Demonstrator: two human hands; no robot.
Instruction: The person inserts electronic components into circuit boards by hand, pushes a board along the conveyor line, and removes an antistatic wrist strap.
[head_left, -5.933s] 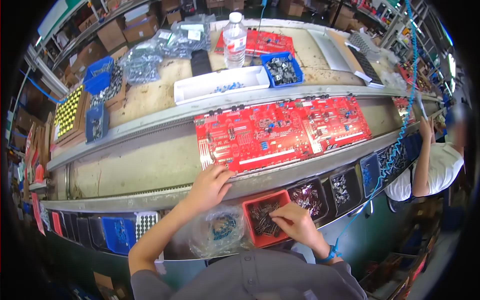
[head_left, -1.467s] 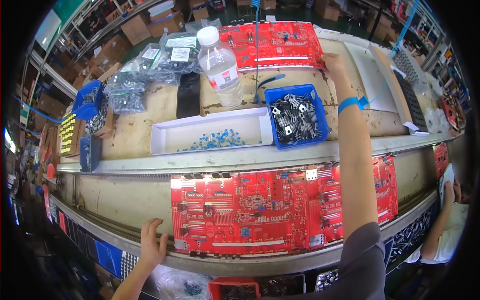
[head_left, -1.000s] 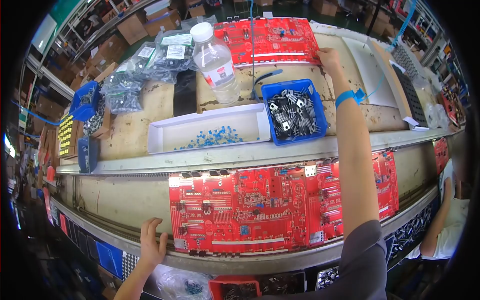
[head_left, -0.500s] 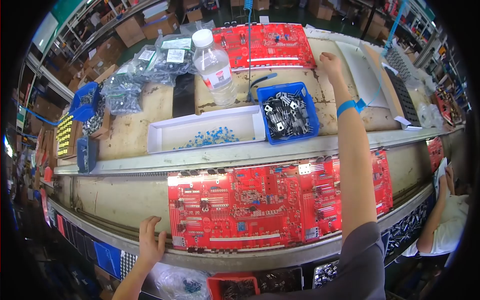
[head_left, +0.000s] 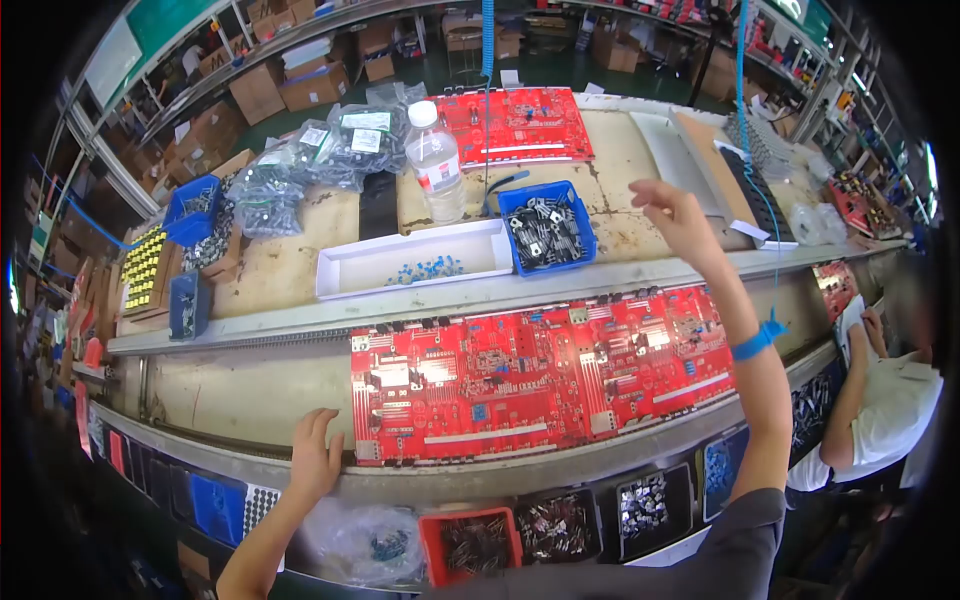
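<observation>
At six o'clock, nearest, a red bin (head_left: 430, 548) holds loose leaded components. Between seven and eight, the left hand (head_left: 317, 458) lies over the near rail (head_left: 560, 458), just beside the left end of the red printed circuit boards (head_left: 512, 398), which sit in the track around five; its fingers are spread and hold nothing visible. At two, the right hand (head_left: 683, 228) hovers over the bench, fingers loosely bent, no item seen between them. A blue bin (head_left: 562, 262) stands between one and two; another red circuit board (head_left: 515, 128) lies at twelve. Boards are best handled by bare edges, the wrist strap (head_left: 760, 341) cord clear of raised parts.
</observation>
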